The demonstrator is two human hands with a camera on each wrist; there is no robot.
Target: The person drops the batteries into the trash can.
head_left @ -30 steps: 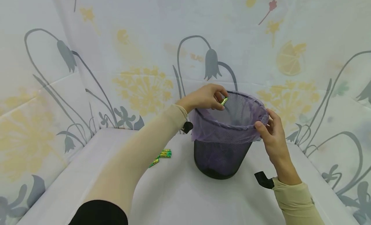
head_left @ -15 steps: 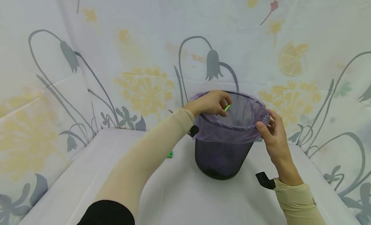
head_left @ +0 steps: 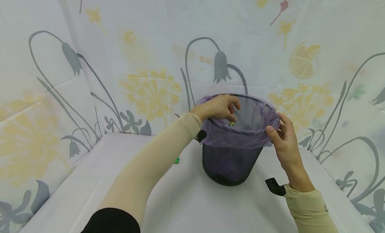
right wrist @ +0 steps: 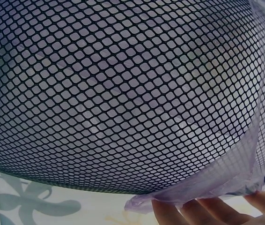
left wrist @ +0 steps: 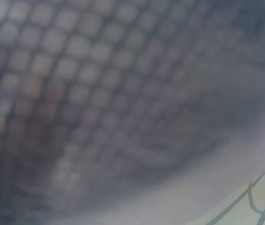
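1. A small green-and-yellow piece (head_left: 232,124) is seen within the mouth of a black mesh wastebasket (head_left: 231,163), directly below the left hand (head_left: 219,107); only a fragment is exposed, so its long axis cannot be told.
2. The left hand is found nearer to it, reaching in over the near-left rim. Thumb and forefinger are parted, with nothing visible between them; whether the piece is touched by the thumb cannot be determined.
3. The rim is gripped on the opposite side by the right hand (head_left: 284,139), the thumb being placed outside over the purple liner (head_left: 237,139).
4. The near rim and folded liner are noted as the obstruction in front of the piece.
5. A second green piece (head_left: 176,160) is noted on the white tabletop (head_left: 186,199), largely hidden by the left sleeve (head_left: 150,163).
6. In the left wrist view, only blurred mesh is clearly recognised.
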